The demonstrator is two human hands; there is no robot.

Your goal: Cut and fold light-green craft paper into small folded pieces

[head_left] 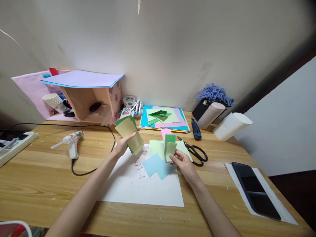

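My left hand (pixel 122 144) grips a bundle of pale yellow and green paper sheets (pixel 132 134), tilted above the white sheet (pixel 143 194). Between the thumb and fingers of my right hand (pixel 183 162) are small folded green paper pieces (pixel 170 148), light green in front of darker green. Just behind them a pink paper strip (pixel 166 132) shows; I cannot tell if it is held too. Under my right hand lie light blue paper pieces (pixel 158 166) and a pale green sheet (pixel 156 146). Black-handled scissors (pixel 201 156) rest to the right, their blades partly covered by paper.
At left lies a glue gun (pixel 72 141) with its cord, near a power strip (pixel 17 146). A cardboard box (pixel 93 95) stands behind. Stacked coloured paper (pixel 184 125), a blue utility knife (pixel 196 129), paper rolls (pixel 232 126) and a phone (pixel 255 191) are further right.
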